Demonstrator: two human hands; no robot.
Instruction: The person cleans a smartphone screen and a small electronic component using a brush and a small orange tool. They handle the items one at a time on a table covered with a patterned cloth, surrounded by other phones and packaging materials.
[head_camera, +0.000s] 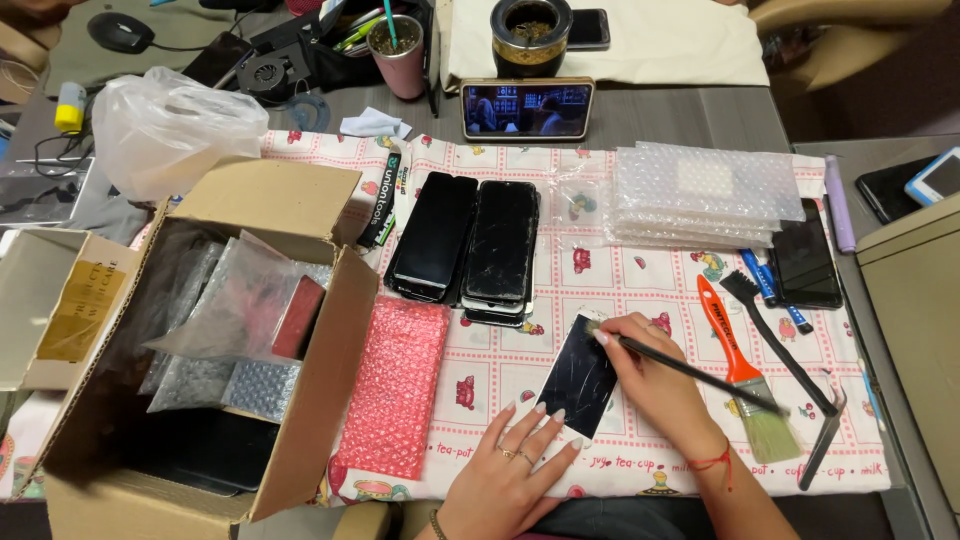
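Note:
A small dark phone screen panel (580, 375) lies on the patterned tablecloth (640, 290) in front of me. My left hand (510, 470) rests flat, its fingertips pressing the panel's lower edge. My right hand (655, 375) grips a thin black brush (700, 375) like a pen. Its tip touches the panel's top right corner. Two stacks of black phone screens (470, 245) lie side by side just beyond the panel.
An open cardboard box (230, 330) with bubble-wrapped items stands at left, a pink bubble-wrap pouch (395, 385) beside it. An orange-handled paintbrush (745, 375), a black brush (785, 345), a phone (805, 260) and a stack of bubble-wrap bags (705, 195) lie right. A propped phone (527, 109) plays video at the back.

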